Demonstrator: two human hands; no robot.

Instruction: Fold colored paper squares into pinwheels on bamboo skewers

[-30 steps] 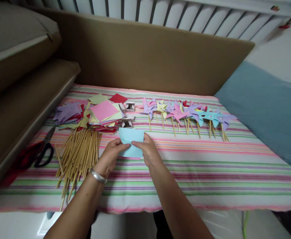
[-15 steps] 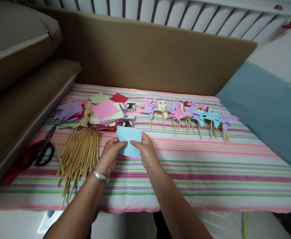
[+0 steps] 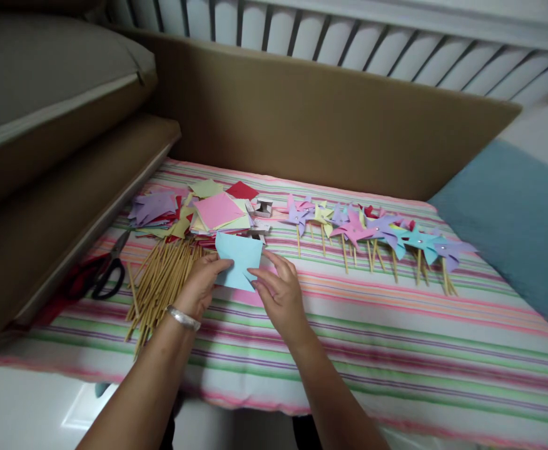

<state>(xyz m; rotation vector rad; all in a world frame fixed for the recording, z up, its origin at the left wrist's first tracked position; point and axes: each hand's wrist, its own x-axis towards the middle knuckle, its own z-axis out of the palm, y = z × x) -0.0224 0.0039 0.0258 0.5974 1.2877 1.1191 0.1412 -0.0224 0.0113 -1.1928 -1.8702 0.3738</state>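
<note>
Light, floppy blue paper square [image 3: 237, 259]: your left hand [image 3: 202, 286] pinches its left edge, right hand [image 3: 278, 289] its lower corner; crease gently.

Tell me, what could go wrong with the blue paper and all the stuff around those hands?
The left hand and right hand both pinch the blue paper, so a hard pull might tear or crease it. The left wrist sits right beside the loose wooden sticks; a bump could roll them off the striped cloth. The scissors lie near the table's left edge and could get knocked down.
</note>
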